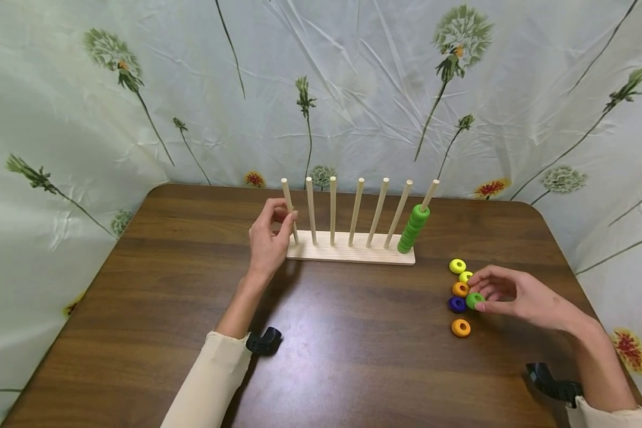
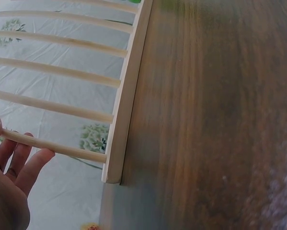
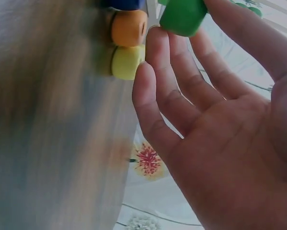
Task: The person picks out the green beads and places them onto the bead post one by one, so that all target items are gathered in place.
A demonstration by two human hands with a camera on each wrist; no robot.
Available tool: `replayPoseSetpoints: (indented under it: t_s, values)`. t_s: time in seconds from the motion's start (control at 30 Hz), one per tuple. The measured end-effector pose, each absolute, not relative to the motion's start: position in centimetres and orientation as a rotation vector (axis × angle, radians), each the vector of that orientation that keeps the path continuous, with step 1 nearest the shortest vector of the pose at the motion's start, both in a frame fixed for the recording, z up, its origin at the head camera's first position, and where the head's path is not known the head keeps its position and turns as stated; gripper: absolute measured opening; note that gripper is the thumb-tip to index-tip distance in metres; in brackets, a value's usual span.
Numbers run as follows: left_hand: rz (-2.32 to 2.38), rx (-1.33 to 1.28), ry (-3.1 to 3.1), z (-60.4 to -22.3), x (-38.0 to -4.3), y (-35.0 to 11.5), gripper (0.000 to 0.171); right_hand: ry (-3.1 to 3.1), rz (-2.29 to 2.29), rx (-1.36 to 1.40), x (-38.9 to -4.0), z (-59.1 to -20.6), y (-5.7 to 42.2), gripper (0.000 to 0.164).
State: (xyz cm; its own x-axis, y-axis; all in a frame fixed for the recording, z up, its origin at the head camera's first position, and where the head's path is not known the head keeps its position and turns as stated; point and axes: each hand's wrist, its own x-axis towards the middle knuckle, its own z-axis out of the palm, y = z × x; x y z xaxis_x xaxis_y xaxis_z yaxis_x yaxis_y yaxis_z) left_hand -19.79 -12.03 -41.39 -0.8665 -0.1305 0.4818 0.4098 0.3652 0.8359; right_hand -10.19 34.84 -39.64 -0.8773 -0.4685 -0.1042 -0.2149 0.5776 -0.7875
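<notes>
A pale wooden peg rack (image 1: 348, 255) with several upright pegs stands toward the back of the table. My left hand (image 1: 269, 238) pinches its leftmost peg (image 2: 76, 152) between thumb and fingers. Green beads (image 1: 414, 227) are stacked on the rightmost peg; the other pegs carry none. On the right, my right hand (image 1: 532, 300) holds a single green bead (image 3: 183, 17) between thumb and fingertips, just above the table. Close beside it lie a dark blue bead (image 1: 457, 305), an orange bead (image 1: 460, 289) and a yellow bead (image 1: 465, 277), which the fingers partly cover.
Another yellow bead (image 1: 457, 266) lies at the far end of the loose group, and a second orange bead (image 1: 460, 328) at the near end. The brown wooden table (image 1: 353, 356) meets a flower-printed cloth (image 1: 353, 89) at its back and sides.
</notes>
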Motion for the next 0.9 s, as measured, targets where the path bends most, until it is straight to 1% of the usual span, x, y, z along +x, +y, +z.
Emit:
replayPoseSetpoints:
  t_s: [0.07, 0.3, 0.67, 0.9]
  values:
    - [-1.511, -0.244, -2.161, -41.4, -19.8, -12.0, 0.017, 2.521, -1.203, -0.555, -10.3, -39.3, 34.7, 0.037]
    - [-1.493, -0.255, -2.168, -41.5, -19.9, -12.1, 0.017, 2.602, -1.238, -0.409, -10.4, -38.2, 33.9, 0.036]
    - [-1.509, -0.244, -2.143, -41.4, -19.8, -11.9, 0.014, 2.873, -1.314, -0.371, -11.0, -37.8, 33.2, 0.037]
    - [-1.487, -0.241, -2.163, -41.4, -19.8, -12.0, 0.015, 2.903, -1.313, -0.259, -11.6, -37.3, 32.3, 0.038]
